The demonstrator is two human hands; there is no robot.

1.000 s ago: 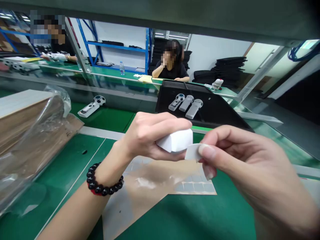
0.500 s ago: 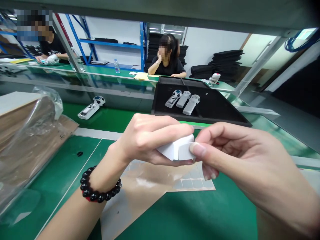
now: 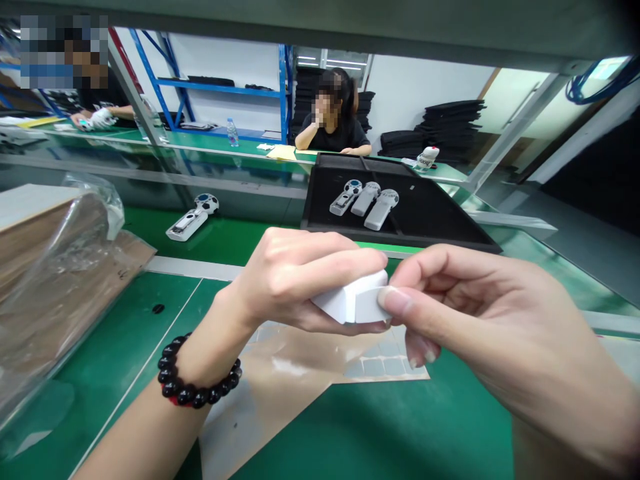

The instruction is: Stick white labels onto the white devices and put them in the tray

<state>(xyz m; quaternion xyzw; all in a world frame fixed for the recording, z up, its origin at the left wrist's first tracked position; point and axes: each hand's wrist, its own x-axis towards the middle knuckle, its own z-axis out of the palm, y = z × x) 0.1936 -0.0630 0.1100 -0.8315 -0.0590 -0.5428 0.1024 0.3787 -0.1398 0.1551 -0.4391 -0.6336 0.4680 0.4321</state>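
Observation:
My left hand (image 3: 295,277) is wrapped over a white plastic device (image 3: 333,305), with its flat end turned toward me; the rest is hidden under my fingers. Between the thumb and fingers of my right hand (image 3: 450,300) is the edge of a small pale sticker (image 3: 369,305), which lies against that end face. I cannot tell how much of it is stuck down. Below my hands, a tan backing sheet (image 3: 280,400) with rows of grey stickers (image 3: 385,366) rests on the green table.
Three white devices with football-patterned heads (image 3: 380,210) lie in a black tray (image 3: 440,220). Another such device (image 3: 193,217) sits on the green belt. At left are brown boards in clear plastic (image 3: 75,267). Two people sit across; a metal beam (image 3: 320,30) runs overhead.
The device on the green belt has shifted slightly to the right. My hands keep nearly the same hold on the white device and the sticker.

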